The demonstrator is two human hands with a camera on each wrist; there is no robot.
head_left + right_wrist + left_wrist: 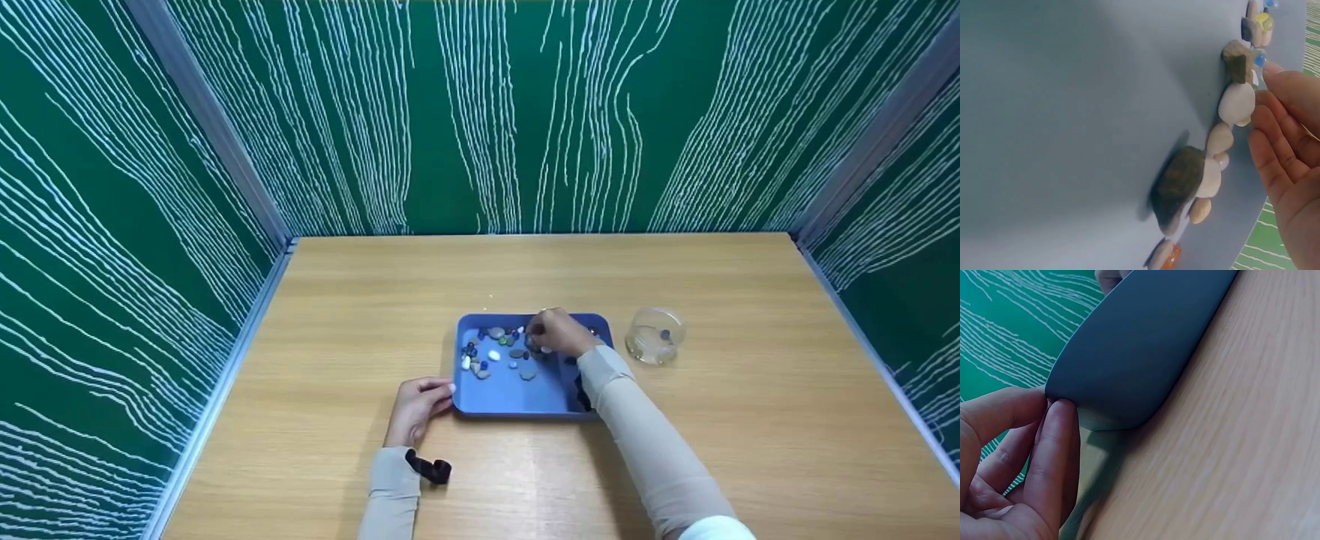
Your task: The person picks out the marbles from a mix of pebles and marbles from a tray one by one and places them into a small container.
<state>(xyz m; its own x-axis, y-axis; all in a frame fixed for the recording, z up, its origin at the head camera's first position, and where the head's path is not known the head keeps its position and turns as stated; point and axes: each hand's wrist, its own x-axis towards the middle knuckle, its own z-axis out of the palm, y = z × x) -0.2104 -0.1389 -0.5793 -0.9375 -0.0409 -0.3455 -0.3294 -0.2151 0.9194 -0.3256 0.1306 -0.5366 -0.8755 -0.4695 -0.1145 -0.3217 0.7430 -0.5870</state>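
Observation:
A blue tray holds scattered pebbles and glass marbles. With thumb and fingers, my left hand pinches its left side near the front corner; the left wrist view shows the fingertips on the tray's rim. Over the back of the tray, my right hand reaches down with bent fingers. In the right wrist view its thumb tip is beside a clear marble with blue inside, and the other fingertips are close to a white pebble. Whether the marble is pinched cannot be made out. A large dark stone lies nearer the camera.
Right of the tray stands a clear round container with a dark marble inside. Tiny pale specks lie on the wooden table behind the tray. Green panels with white lines enclose the back and sides.

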